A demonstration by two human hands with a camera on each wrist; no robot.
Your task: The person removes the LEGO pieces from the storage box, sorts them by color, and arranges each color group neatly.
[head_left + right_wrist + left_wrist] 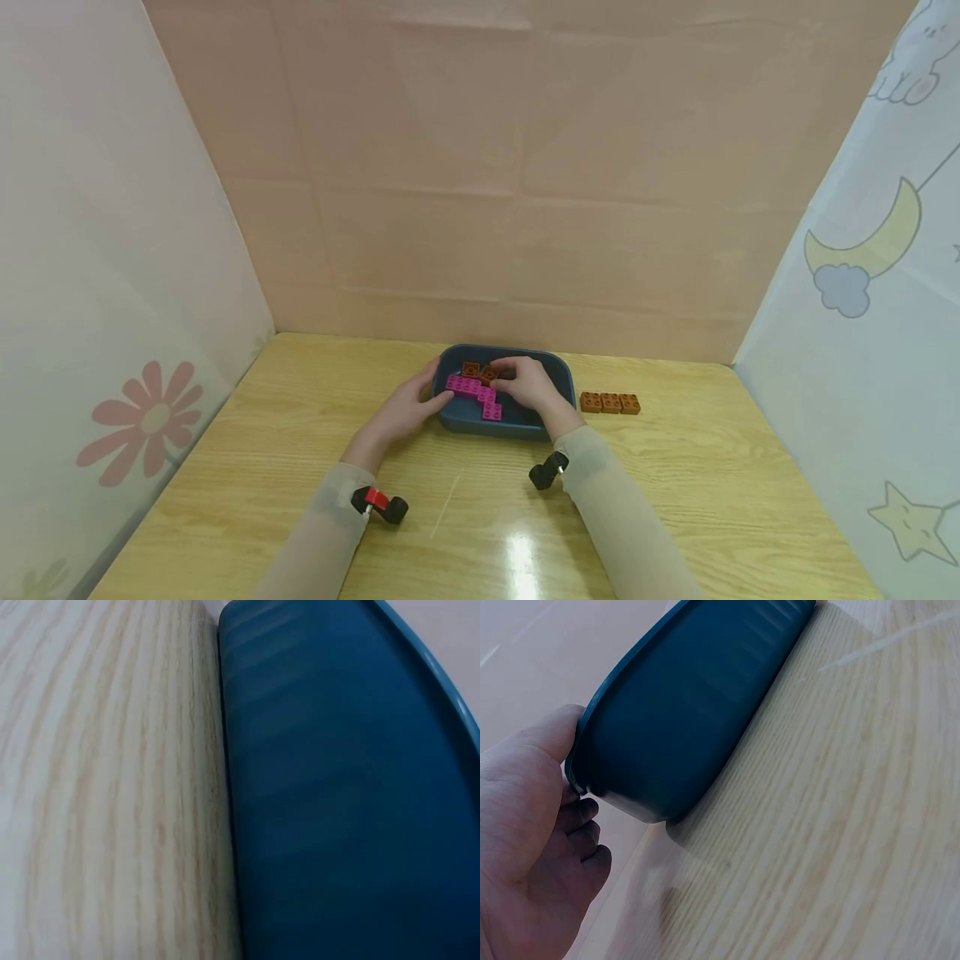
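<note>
A dark blue tray (pixel 491 429) stands near the back of the table. My left hand (pixel 405 407) holds its left end, thumb on the rim and the other fingers below it in the left wrist view. Inside the tray, my right hand (pixel 528 385) pinches a brown-orange toy brick (pixel 488 374) between thumb and fingers. Another brown-orange brick (pixel 470 368) lies just left of it. Several pink bricks (pixel 467 386) form a stepped row in front of these. In the right wrist view only the tray's outer wall (pixel 337 780) and the table show; the hand is out of sight.
Right of the tray, three brown-orange bricks (pixel 611 403) sit side by side on the wooden table (pixel 465 517). A beige cloth wall (pixel 510 208) rises behind the tray, and patterned white cloths hang at both sides.
</note>
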